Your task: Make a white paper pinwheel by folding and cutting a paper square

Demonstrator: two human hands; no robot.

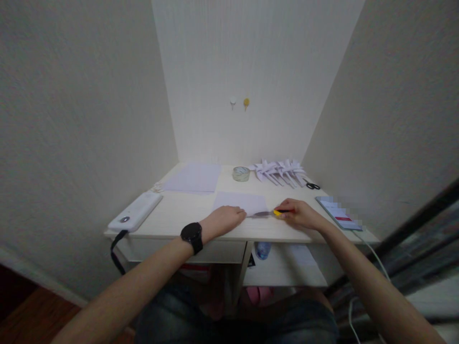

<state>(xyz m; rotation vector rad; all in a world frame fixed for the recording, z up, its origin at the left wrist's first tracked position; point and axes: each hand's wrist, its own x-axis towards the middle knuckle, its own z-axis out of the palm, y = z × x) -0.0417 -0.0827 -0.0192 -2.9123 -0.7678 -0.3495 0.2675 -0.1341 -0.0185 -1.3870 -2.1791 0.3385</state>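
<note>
A white sheet of paper [241, 201] lies near the front of a pale wooden desk [179, 217]. My left hand [225, 219], with a black watch on its wrist, presses flat on the sheet's near edge. My right hand [300, 214] grips the yellow-and-black handle of a utility knife [269, 213]. Its metal blade points left along the sheet's near edge, toward my left fingertips.
A white power bank [136, 211] with a black cable sits at the desk's left edge. A larger paper sheet [193, 177], a tape roll [241, 174], several folded white paper pinwheels [278, 171], black scissors [312, 185] and a phone [339, 213] lie further back and right.
</note>
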